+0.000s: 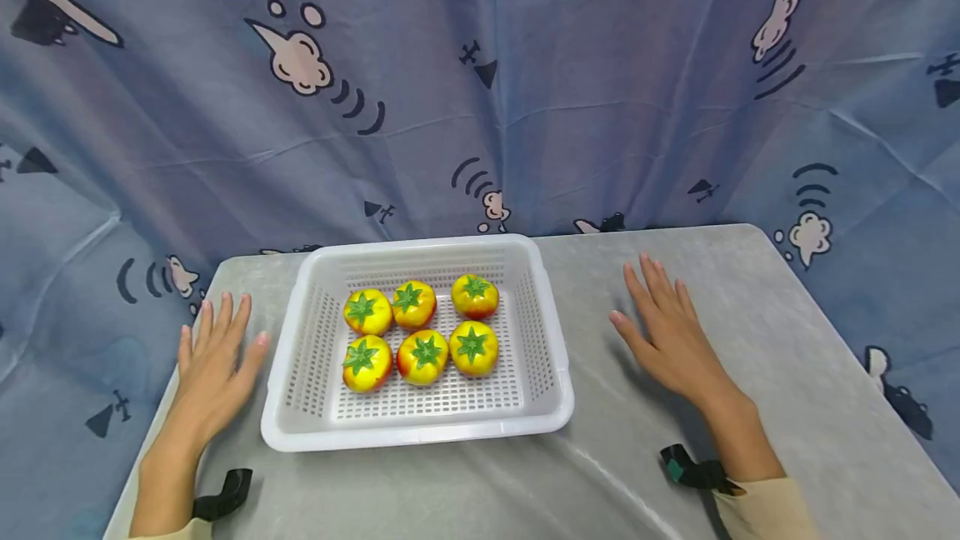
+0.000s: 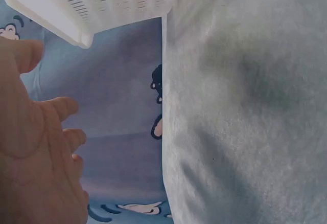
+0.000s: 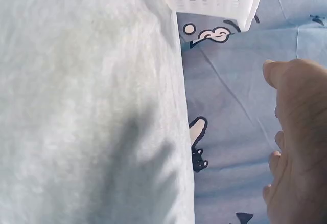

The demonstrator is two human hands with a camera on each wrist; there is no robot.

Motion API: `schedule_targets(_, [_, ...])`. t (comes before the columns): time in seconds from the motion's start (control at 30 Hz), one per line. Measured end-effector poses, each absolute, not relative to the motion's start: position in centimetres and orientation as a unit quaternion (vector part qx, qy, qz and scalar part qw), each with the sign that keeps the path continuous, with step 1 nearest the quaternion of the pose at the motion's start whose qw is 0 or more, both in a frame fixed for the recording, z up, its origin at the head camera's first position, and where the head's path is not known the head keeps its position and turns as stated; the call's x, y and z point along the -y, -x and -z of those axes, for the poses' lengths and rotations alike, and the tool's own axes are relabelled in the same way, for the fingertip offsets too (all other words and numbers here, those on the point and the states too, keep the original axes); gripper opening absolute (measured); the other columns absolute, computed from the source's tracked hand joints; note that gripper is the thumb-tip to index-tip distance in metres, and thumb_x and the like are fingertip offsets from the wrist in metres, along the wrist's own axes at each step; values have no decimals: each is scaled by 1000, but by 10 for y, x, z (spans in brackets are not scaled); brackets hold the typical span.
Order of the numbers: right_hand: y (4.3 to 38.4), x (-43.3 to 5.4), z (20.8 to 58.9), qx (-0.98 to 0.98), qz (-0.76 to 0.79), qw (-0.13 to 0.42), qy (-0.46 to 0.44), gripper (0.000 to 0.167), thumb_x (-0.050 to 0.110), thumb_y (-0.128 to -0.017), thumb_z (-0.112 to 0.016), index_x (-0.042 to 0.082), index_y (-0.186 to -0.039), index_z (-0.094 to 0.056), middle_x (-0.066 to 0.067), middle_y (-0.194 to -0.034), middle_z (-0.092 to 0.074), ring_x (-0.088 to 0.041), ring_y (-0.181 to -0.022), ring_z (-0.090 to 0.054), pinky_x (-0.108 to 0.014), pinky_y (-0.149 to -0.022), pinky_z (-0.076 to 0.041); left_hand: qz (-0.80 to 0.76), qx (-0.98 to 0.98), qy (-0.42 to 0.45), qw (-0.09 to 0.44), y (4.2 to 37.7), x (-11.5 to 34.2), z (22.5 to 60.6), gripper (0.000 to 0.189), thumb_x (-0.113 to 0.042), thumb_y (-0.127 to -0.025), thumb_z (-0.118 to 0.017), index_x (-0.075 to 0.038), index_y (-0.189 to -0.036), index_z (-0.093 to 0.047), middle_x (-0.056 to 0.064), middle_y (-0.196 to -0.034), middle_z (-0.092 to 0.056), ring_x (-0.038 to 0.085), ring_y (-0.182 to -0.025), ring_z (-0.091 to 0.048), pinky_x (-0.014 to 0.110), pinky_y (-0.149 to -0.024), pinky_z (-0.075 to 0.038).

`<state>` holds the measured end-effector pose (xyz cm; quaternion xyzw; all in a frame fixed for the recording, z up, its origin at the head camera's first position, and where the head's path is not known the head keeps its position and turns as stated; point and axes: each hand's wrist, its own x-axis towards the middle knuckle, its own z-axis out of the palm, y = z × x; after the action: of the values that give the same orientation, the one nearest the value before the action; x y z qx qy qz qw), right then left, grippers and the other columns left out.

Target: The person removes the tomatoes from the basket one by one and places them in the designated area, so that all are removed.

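Observation:
A white plastic basket (image 1: 420, 437) with slotted walls stands left of centre on the grey table. Inside lie several yellow-and-red toy fruits, each with a green leafy top, such as the front right one (image 1: 473, 348). My left hand (image 1: 213, 382) is left of the basket, palm down, fingers straight and apart, holding nothing. My right hand (image 1: 667, 340) is to the basket's right, fingers extended, also holding nothing. In the left wrist view the hand (image 2: 41, 137) shows at the left edge, below the basket wall (image 2: 107, 4). The right wrist view shows the other hand (image 3: 301, 137) at its right.
The grey table (image 1: 600, 457) has a light covering. Behind it and along its sides hangs a blue patterned curtain (image 1: 420, 90). Black wrist mounts sit at the left wrist (image 1: 223, 497) and the right wrist (image 1: 697, 470).

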<state>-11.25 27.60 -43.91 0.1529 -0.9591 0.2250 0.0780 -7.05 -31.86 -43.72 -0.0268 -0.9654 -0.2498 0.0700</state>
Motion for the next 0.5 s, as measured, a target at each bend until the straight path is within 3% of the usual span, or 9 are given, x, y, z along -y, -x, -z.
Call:
schedule_targets(0.17, [110,-270,430,953,-241,79,-165,72,38,-110,-55,12,-169,-24,-15,-179,-13,-36,-167,-10,-55,-136,2,291,953,46,73,71,316,435,63,-35,-115,-36,-8,-169,-20,27,-176,-8,43,-166,9,71,-127,13])
schedule_targets(0.3, [109,-264,419,946,-259,79,-177,68,34,-107,-62,13,-166,-35,-13,-177,-24,-41,-163,-22,-65,-131,-16,336,937,60,78,73,311,433,64,-32,-113,-44,-9,-169,-22,26,-176,-12,44,-166,3,70,-129,8])
schedule_targets(0.4, [110,-259,411,941,-268,76,-190,69,32,-104,-69,14,-164,-40,-11,-175,-30,-43,-159,-32,-70,-123,-29,370,924,61,74,74,306,432,66,-29,-112,-48,-10,-169,-22,26,-175,-16,48,-165,-3,73,-129,1])
schedule_targets(0.5, [110,-252,405,940,-265,74,-203,70,30,-102,-72,13,-163,-42,-14,-172,-35,-46,-154,-38,-72,-117,-35,396,915,55,54,76,302,429,67,-29,-112,-49,-11,-170,-21,29,-174,-19,55,-161,-12,79,-124,-11])
